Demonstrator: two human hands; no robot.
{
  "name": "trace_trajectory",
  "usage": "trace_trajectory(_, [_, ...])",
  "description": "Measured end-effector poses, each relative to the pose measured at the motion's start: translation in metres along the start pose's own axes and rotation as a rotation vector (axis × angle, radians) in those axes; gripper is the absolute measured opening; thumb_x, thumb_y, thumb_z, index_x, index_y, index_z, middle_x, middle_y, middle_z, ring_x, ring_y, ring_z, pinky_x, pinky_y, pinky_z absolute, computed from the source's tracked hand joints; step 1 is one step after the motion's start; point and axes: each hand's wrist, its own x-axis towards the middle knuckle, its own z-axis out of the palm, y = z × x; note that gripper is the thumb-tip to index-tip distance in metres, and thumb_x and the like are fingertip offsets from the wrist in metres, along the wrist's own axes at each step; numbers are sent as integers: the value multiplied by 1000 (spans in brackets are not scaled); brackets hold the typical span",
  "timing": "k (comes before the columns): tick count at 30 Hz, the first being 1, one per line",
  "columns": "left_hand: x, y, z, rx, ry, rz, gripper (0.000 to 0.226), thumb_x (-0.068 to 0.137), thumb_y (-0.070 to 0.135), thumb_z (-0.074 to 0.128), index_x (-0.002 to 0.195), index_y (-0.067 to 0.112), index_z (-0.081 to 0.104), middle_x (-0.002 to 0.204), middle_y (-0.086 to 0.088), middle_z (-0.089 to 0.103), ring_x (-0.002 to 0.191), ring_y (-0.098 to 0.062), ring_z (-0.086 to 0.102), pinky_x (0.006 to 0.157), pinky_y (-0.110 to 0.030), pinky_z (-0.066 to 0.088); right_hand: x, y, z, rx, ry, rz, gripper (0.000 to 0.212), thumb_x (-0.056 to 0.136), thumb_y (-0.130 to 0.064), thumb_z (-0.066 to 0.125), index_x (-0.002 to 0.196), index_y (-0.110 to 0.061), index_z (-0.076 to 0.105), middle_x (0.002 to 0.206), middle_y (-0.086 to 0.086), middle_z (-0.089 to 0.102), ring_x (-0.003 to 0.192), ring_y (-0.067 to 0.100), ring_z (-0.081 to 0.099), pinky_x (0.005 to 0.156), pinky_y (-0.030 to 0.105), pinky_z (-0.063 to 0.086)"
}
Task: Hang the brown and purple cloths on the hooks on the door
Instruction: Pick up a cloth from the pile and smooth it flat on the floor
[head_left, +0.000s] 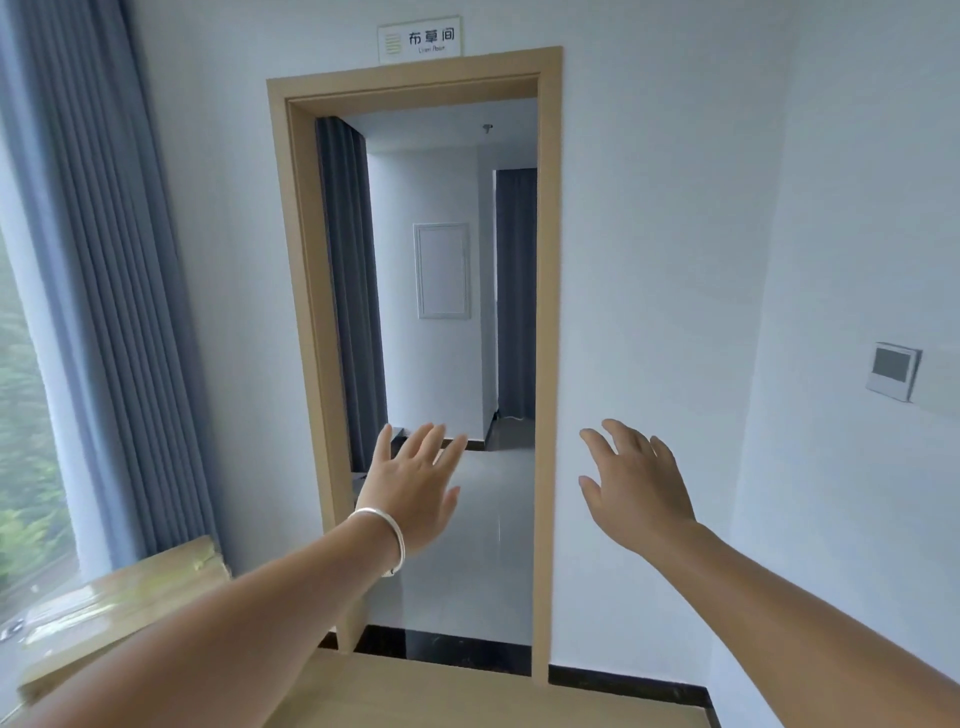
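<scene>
Reaching forward, two bare hands hover in front of an open doorway: the left hand (415, 486) with fingers straight and spread, holding nothing, a single silver bangle (385, 538) round its wrist, and the right hand (636, 486) with fingers loosely fanned, also holding nothing. Neither touches the wooden door frame (546, 364); the left hand sits in line with the opening, the right just past the frame's right post, before the white wall (649, 260).

Counted: one door frame, one sign (420, 40) above it with three Chinese characters and a small line of Latin text too blurred to read, one wall panel (892, 370) with a dark screen on the right-hand wall, and one white framed hatch (442, 270) on the far wall of the room beyond. Three grey curtains show: a large one (114, 312) by the window (26, 415) at left, and two inside the far room, at its left (348, 291) and right (516, 291). One light wooden ledge (119, 597) lies at lower left, cut off by the frame's edge.

Neither the brown nor the purple cloth, nor any hooks, nor the door leaf itself can be made out, so their place relative to the hands cannot be told. A small dark object low at the left of the opening is partly hidden behind the left hand.
</scene>
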Motion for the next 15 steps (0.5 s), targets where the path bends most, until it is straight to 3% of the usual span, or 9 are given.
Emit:
trace_trajectory(8, [62, -32, 79, -13, -51, -85, 60, 96, 49, 34, 149, 27, 17, 155, 0, 26, 145, -22, 18, 115, -57, 13, 75, -6, 68, 50, -41, -85, 52, 97, -39, 41, 145, -23, 30, 149, 1, 29, 135, 21, 32, 114, 40, 22])
trace_trajectory(15, [150, -72, 175, -41, -59, -146, 62, 96, 50, 31, 150, 28, 12, 155, 1, 24, 145, -21, 17, 115, -57, 12, 180, -24, 129, 28, -42, -152, 53, 95, -35, 44, 145, -22, 31, 151, 2, 28, 135, 22, 32, 113, 41, 22])
